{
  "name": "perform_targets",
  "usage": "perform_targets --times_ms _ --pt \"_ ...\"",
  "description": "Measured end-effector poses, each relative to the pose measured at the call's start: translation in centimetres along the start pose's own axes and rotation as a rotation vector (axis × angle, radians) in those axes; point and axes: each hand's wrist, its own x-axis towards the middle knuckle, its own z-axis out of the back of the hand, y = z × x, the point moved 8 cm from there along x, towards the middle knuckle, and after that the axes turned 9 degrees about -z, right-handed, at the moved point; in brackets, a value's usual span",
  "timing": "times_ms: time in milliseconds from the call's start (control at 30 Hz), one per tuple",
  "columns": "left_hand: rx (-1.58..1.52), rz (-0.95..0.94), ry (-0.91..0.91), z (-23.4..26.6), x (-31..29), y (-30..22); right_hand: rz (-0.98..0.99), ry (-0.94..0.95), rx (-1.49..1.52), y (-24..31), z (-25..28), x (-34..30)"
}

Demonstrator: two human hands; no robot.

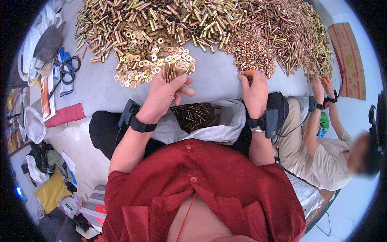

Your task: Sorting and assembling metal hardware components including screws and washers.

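My left hand (pixel 167 90) is closed around a bunch of thin brass-coloured metal rods (pixel 171 71), probably bolts, whose ends stick up above the fingers. It hovers at the near edge of a heap of flat gold washers (pixel 139 66). My right hand (pixel 255 89) reaches the near edge of a heap of small coppery nuts (pixel 258 54). Its fingertips are drawn together, one in an orange cover, and whatever they pinch is too small to make out. Below and between both hands, an opened white sack (pixel 231 117) on my lap holds many dark bolts (pixel 197 117).
Metal sleeves (pixel 161 20) are heaped along the grey table (pixel 209 78). Black-handled scissors (pixel 67 70) and a dark basket (pixel 48 43) lie left, near a red cloth (pixel 66 115). At right, a co-worker (pixel 322 161) handles small parts beside a cardboard sheet (pixel 348 60).
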Motion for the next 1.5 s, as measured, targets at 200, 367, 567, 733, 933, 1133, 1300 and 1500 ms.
perform_targets --times_ms 200,367,567,733,933,1133,1300,1500 --pt "0.038 -0.03 -0.022 0.1 0.2 -0.1 0.199 -0.022 0.056 3.4 -2.8 0.9" --pt "0.057 -0.034 -0.019 0.3 0.2 0.1 0.207 -0.064 0.168 3.7 -2.6 1.6" --pt "0.072 -0.058 -0.009 -0.2 -0.2 0.1 -0.138 0.195 0.652 3.3 -3.2 0.1" --pt "0.101 -0.049 0.005 -0.9 -0.1 0.1 -0.198 0.362 0.946 6.6 -5.6 -1.2" --pt "0.102 -0.034 0.007 -0.6 -0.2 0.2 -0.216 0.439 1.07 8.6 -7.3 -2.4" --pt "0.032 0.011 0.047 -1.3 -0.4 0.3 -0.13 0.398 1.003 8.4 -6.2 -2.5" --pt "0.009 0.006 0.071 -1.0 -0.5 0.3 0.208 0.451 0.723 10.5 -4.2 -1.1" --pt "-0.033 0.019 0.123 -1.3 -0.3 0.4 0.239 0.499 0.854 10.0 -4.6 -0.7"
